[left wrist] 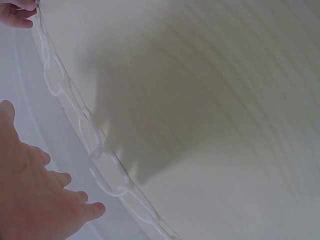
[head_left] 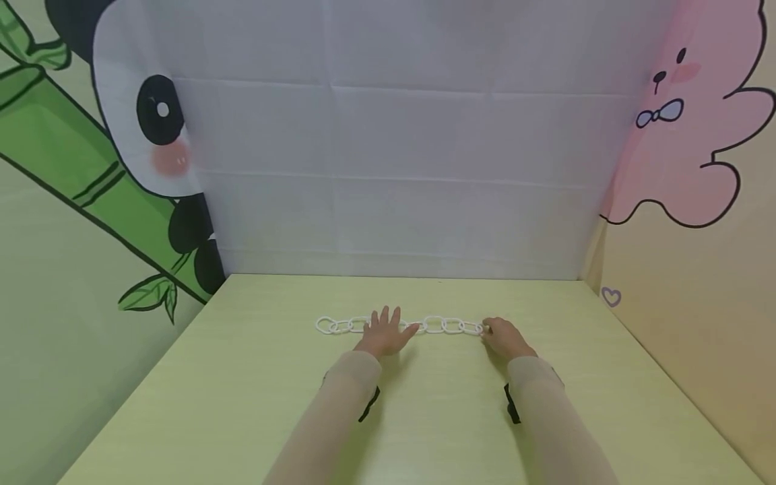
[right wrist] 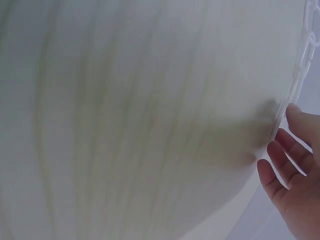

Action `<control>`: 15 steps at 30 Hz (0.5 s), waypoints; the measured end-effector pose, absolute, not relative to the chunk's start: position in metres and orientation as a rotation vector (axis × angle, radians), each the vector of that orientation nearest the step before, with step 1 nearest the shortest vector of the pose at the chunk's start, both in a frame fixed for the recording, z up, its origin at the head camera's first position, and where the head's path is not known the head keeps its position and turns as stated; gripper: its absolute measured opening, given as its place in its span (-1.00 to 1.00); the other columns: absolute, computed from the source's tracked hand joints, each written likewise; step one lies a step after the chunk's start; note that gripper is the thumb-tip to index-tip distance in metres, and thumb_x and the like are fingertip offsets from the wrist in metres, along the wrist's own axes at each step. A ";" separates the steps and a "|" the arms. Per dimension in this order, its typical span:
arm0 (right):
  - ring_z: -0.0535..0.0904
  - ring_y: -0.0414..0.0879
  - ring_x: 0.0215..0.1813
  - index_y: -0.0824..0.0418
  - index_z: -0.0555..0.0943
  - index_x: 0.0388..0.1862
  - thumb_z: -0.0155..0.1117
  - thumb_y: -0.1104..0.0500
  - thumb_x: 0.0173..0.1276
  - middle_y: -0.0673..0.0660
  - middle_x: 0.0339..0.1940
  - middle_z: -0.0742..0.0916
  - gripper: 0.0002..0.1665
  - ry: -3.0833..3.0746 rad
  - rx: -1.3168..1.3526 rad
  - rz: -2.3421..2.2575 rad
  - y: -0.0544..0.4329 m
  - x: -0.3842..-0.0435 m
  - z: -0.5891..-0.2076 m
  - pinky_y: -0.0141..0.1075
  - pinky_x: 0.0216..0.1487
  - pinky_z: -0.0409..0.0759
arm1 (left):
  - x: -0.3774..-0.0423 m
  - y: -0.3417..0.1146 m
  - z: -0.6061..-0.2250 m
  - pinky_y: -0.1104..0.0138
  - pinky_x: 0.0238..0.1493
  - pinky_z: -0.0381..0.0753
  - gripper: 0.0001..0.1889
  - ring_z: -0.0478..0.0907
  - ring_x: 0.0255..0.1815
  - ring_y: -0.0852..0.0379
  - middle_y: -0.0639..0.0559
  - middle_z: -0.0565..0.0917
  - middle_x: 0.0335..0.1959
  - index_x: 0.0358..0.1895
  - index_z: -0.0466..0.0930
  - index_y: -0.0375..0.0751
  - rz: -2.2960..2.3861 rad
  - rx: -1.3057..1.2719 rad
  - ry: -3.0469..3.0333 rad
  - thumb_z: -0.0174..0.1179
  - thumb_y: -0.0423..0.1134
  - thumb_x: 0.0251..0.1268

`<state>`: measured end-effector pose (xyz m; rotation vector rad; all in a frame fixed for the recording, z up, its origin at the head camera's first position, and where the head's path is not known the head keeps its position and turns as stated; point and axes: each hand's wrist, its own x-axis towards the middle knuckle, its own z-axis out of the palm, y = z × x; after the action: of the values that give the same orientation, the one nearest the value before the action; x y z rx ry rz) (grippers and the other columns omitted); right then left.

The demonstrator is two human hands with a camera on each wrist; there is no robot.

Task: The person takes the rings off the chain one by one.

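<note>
A white chain of several oval links (head_left: 434, 325) lies stretched from left to right across the table. Over its middle is my left hand (head_left: 384, 335), fingers spread and holding nothing; it hides a few links in the head view. In the left wrist view that hand (left wrist: 37, 195) appears apart from the links (left wrist: 107, 175), casting a shadow on the tabletop. At the chain's right end, my right hand (head_left: 508, 338) pinches the last link between thumb and forefinger. The right wrist view shows this hand (right wrist: 302, 175) with its other fingers loosely bent.
The pale yellow table (head_left: 448, 417) ends at a white cloth backdrop (head_left: 394, 222). Walls with a painted panda (head_left: 133, 121) on the left and a pink animal (head_left: 697, 155) on the right flank it. Each sleeved wrist carries a black strap (head_left: 512, 404).
</note>
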<state>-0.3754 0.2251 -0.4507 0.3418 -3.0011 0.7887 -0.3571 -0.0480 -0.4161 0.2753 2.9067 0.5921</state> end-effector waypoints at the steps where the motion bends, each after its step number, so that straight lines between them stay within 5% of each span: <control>1: 0.53 0.13 -0.15 0.45 0.52 -0.04 0.15 0.35 0.28 0.28 -0.23 0.62 -0.71 -2.998 0.338 0.781 0.226 -0.376 -0.452 -0.05 -0.09 0.50 | -0.356 -0.047 -0.416 -0.10 0.32 -0.13 -0.23 -0.24 0.40 -0.26 -0.23 -0.09 0.44 0.45 -0.09 -0.17 0.588 0.281 2.908 -0.31 0.28 0.36; 4: 0.47 0.01 -0.32 0.37 0.57 -0.33 0.19 0.36 0.25 0.15 -0.40 0.60 -0.95 -2.999 0.333 0.758 0.227 -0.379 -0.454 -0.14 -0.25 0.48 | -0.356 -0.046 -0.417 -0.09 0.32 -0.14 -0.22 -0.24 0.40 -0.26 -0.23 -0.10 0.44 0.46 -0.10 -0.16 0.579 0.285 2.913 -0.33 0.29 0.35; 7: 0.39 -0.06 -0.41 0.28 0.54 -0.49 0.21 0.36 0.23 0.07 -0.50 0.55 -0.90 -3.010 0.315 0.767 0.228 -0.379 -0.456 -0.21 -0.34 0.43 | -0.357 -0.045 -0.419 -0.08 0.33 -0.14 -0.22 -0.24 0.41 -0.25 -0.22 -0.11 0.44 0.46 -0.12 -0.16 0.579 0.283 2.916 -0.34 0.30 0.35; 15: 0.36 -0.09 -0.46 0.25 0.52 -0.55 0.18 0.35 0.21 0.04 -0.54 0.52 -0.85 -3.036 0.335 0.755 0.227 -0.374 -0.454 -0.25 -0.39 0.39 | -0.362 -0.047 -0.426 0.00 0.31 0.05 -0.28 -0.05 0.38 -0.23 -0.29 0.02 0.40 0.39 0.04 -0.33 0.656 0.363 2.967 -0.08 0.12 0.37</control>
<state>-0.3745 0.2266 -0.4539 0.3349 -3.0357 0.7552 -0.3621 -0.0475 -0.4265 0.3625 2.9668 0.6561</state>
